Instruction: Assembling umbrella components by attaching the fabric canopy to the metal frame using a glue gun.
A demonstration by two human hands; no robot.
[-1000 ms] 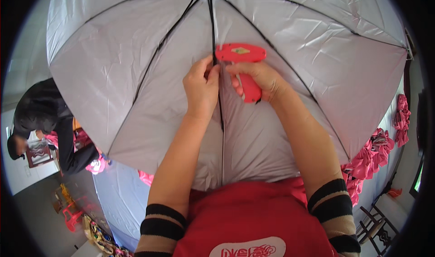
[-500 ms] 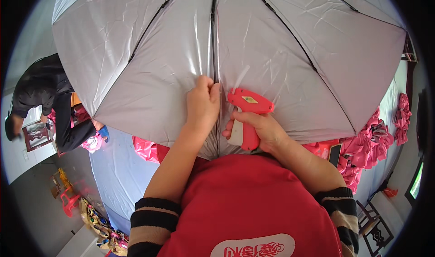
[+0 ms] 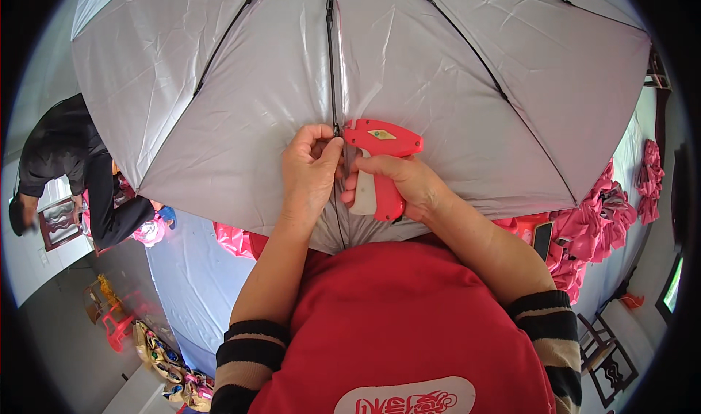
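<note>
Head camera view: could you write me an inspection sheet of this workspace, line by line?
Surface: open silver-grey umbrella canopy with black ribs, spread across the person's lap.
Job's things: red tagging gun, its tip at the central rib.
Clutter: pink folded umbrellas piled at right; small items on the floor at lower left.
Hands: left hand pinches fabric at the rib; right hand grips the gun's handle.
Cables: nothing seen.
Surroundings: another person in dark clothes bent over at left; dark chair at lower right.
</note>
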